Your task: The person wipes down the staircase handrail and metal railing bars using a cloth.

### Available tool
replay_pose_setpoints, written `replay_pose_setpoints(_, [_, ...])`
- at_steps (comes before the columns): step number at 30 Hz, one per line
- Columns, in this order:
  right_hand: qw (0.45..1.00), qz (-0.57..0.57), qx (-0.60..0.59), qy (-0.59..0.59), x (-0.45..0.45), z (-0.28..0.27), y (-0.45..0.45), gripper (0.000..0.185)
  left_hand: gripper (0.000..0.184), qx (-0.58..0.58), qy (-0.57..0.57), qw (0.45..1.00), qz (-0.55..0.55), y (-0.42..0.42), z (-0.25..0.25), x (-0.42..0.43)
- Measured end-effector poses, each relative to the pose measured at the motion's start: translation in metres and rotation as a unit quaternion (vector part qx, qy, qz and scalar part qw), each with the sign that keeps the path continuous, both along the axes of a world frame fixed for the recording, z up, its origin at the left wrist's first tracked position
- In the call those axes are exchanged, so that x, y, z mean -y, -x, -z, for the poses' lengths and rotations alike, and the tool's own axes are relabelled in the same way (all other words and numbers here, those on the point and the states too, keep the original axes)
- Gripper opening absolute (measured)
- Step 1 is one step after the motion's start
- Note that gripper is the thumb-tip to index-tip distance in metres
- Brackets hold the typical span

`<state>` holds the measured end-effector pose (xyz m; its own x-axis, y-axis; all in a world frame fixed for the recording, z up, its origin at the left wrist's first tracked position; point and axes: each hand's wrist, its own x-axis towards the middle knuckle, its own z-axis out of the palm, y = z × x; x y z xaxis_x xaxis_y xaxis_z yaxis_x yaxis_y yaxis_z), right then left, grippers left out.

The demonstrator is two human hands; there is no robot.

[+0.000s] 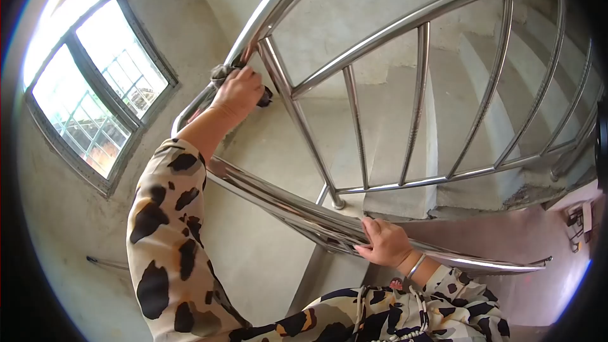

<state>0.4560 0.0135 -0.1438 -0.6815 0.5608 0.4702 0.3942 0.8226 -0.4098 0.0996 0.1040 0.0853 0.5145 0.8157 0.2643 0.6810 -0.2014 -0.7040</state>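
My left hand (239,94) is closed around a dark grey cloth (221,72), pressed against the upper curved steel handrail (258,19). Some of the cloth shows below the fingers. Lower down and to the right, my right hand (386,244), with a bracelet (415,266) at its wrist, grips the lower steel handrail (297,206). Its fingers are partly hidden by the hand and rail. Shiny upright bars (418,101) stand between the upper handrail and a bottom rail.
Curved concrete stairs (465,114) rise at the right behind the bars. A window (95,82) with a metal frame is in the wall at the upper left. A pinkish floor (506,234) lies below at the right. The patterned sleeve (168,240) covers my left arm.
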Motion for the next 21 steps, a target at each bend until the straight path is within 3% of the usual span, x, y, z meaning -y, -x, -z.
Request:
replay_pose_setpoints(3, [1.0, 0.002, -0.012, -0.003, -0.004, 0.001, -0.001, 0.049, 0.019, -0.089, -0.015, 0.992, 0.092, 0.009, 0.028, -0.022])
replay_pose_setpoints(4, [1.0, 0.0, -0.014, -0.004, -0.002, 0.002, -0.002, 0.049, 0.024, -0.103, -0.051, 0.993, -0.013, 0.022, 0.038, -0.031])
replay_pose_setpoints(5, [1.0, 0.006, -0.016, -0.005, -0.003, 0.002, -0.003, 0.049, 0.024, -0.104, -0.053, 0.993, -0.007, 0.03, 0.041, -0.035])
replay_pose_setpoints(8, [0.999, -0.01, -0.034, 0.0, -0.004, 0.001, -0.004, 0.051, 0.027, -0.308, -0.023, 0.937, -0.166, 0.045, 0.051, -0.032])
replay_pose_setpoints(11, [1.0, -0.011, -0.024, 0.009, -0.004, 0.001, -0.004, 0.051, 0.022, -0.315, 0.045, 0.92, -0.229, 0.054, 0.052, -0.021])
replay_pose_setpoints(13, [0.999, -0.014, -0.025, 0.015, -0.002, 0.001, -0.004, 0.05, 0.019, -0.327, 0.03, 0.922, -0.206, 0.05, 0.043, 0.0])
replay_pose_setpoints(16, [1.0, -0.007, -0.024, 0.016, -0.002, 0.0, -0.003, 0.051, 0.014, -0.251, 0.121, 0.905, -0.321, 0.028, 0.025, 0.023])
replay_pose_setpoints(21, [0.999, -0.02, -0.016, 0.028, -0.002, 0.007, -0.004, 0.052, 0.016, -0.184, 0.133, 0.894, -0.386, 0.003, 0.0, 0.052])
